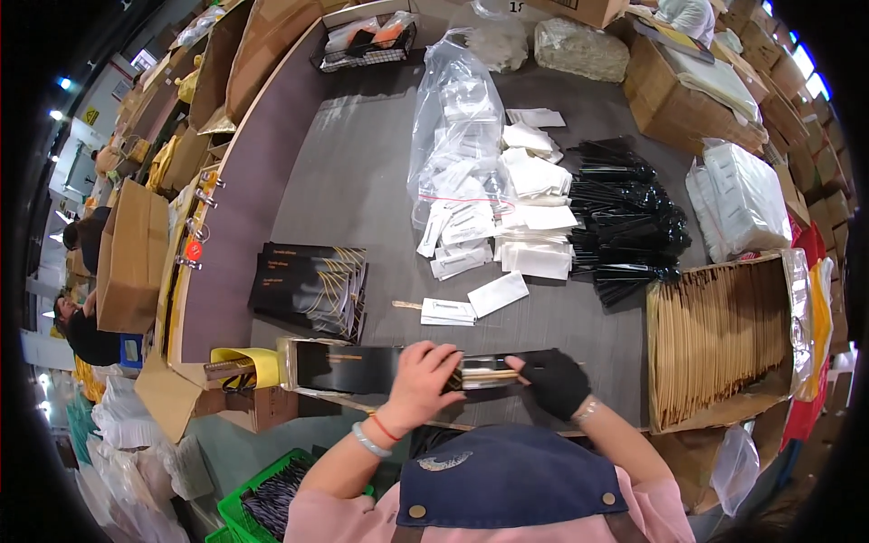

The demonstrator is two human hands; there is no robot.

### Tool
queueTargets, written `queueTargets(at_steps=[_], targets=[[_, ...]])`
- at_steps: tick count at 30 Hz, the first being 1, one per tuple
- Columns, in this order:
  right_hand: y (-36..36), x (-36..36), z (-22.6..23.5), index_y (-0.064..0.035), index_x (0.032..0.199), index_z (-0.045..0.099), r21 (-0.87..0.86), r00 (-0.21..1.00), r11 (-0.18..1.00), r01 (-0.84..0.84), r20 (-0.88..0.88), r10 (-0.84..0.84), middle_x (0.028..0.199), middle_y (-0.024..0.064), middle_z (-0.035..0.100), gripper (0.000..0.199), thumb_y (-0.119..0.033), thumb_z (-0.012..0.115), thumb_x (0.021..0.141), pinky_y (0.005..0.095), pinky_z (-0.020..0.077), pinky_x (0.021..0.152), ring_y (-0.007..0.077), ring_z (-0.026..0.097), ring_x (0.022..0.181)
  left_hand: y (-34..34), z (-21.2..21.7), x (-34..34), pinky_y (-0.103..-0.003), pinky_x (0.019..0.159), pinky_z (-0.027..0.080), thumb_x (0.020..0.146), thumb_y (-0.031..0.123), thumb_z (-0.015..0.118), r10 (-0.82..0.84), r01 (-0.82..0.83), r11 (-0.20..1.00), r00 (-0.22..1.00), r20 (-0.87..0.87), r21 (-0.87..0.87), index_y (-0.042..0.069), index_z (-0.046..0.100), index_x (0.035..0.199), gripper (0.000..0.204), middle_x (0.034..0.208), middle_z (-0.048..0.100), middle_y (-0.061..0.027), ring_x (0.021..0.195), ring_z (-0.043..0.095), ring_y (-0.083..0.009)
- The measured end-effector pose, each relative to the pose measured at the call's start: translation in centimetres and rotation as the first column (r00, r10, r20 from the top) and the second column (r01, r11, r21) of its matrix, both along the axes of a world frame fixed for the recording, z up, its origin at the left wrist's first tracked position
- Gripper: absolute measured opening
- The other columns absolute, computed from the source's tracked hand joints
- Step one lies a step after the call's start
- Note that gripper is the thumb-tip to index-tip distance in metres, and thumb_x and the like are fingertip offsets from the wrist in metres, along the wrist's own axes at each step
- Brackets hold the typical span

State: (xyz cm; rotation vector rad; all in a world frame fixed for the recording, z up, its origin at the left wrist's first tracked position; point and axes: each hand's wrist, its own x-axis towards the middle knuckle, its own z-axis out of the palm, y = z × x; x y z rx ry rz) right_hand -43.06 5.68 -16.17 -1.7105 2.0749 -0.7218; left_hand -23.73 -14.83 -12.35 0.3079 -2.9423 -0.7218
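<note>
Left hand point(422, 381) bare, fingers curled down and pinching the long black sleeve point(348, 366) near its open end; right hand point(557, 382) in a black glove, closed around a bundle of slim pale utensils point(489, 372) lying half inside that sleeve. Sleeve flat, glossy, narrow, stretched left to right along the near edge of the grey table point(362, 172), almost touching the rim. Just beyond, a fanned stack of matching black sleeves point(310, 285) with thin gold lines, to the left. Farther out, loose white paper packets point(529, 213), flat and rectangular, spilling from a clear plastic bag point(457, 118). Right of those, a heap of shiny black plastic cutlery point(625, 213). Near right, a cardboard box point(720, 339) packed tight with upright tan wooden sticks. Open bare table surface in the far left and between the stack and the packets; smooth, matte, curved rim on the left.
</note>
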Motion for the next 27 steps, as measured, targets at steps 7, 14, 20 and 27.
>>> queueTargets(at_steps=[7, 14, 20, 27], targets=[[0.8, 0.6, 0.1, -0.0078, 0.086, 0.071, 0.031, 0.910, 0.933, 0.358, 0.212, -0.356, 0.076, 0.0125, 0.067, 0.013, -0.016, 0.073, 0.077, 0.0377, 0.0529, 0.068, 0.0288, 0.065, 0.075, 1.3, 0.3, -1.3, -0.045, 0.098, 0.037, 0.059, 0.024, 0.084, -0.032, 0.035, 0.998, 0.998, 0.060, -0.052, 0.005, 0.055, 0.123, 0.073, 0.125, 0.052, -0.0094, 0.114, 0.047, -0.0303], [-2.8, 3.8, -0.6, -0.0057, 0.092, 0.061, -0.019, 0.776, 0.880, 0.475, 0.481, -0.409, 0.088, 0.0127, 0.059, 0.029, -0.016, 0.077, 0.071, 0.0399, 0.0482, 0.072, 0.0333, 0.059, 0.081, 1.4, 0.0, -3.0, -0.043, 0.096, 0.038, 0.062, 0.024, 0.083, -0.065, 0.068, 0.996, 0.996, 0.065, -0.057, 0.008, 0.054, 0.126, 0.072, 0.126, 0.050, -0.0105, 0.113, 0.047, -0.0308], [-2.4, 2.5, 2.0, -0.0137, 0.107, 0.063, 0.072, 0.948, 0.973, 0.220, -0.250, -0.196, 0.098, 0.0065, 0.057, 0.059, -0.051, 0.075, 0.063, 0.0436, 0.0394, 0.082, 0.0280, 0.054, 0.099, 1.0, 1.3, -4.1, -0.041, 0.082, 0.043, 0.062, 0.021, 0.079, -0.276, 0.317, 0.933, 0.934, 0.225, -0.172, 0.022, 0.061, 0.114, 0.055, 0.111, 0.052, -0.0106, 0.098, 0.050, -0.0300], [3.2, -5.1, 3.1, -0.0059, 0.097, 0.064, 0.021, 0.879, 0.915, 0.404, 0.269, -0.394, 0.091, 0.0082, 0.062, 0.054, -0.043, 0.083, 0.063, 0.0340, 0.0480, 0.078, 0.0239, 0.061, 0.089, -5.1, 9.2, -5.5, -0.044, 0.074, 0.046, 0.064, 0.012, 0.067, -0.304, 0.335, 0.936, 0.925, 0.227, -0.111, 0.011, 0.062, 0.082, 0.018, 0.093, 0.054, -0.0128, 0.085, 0.054, -0.0337]])
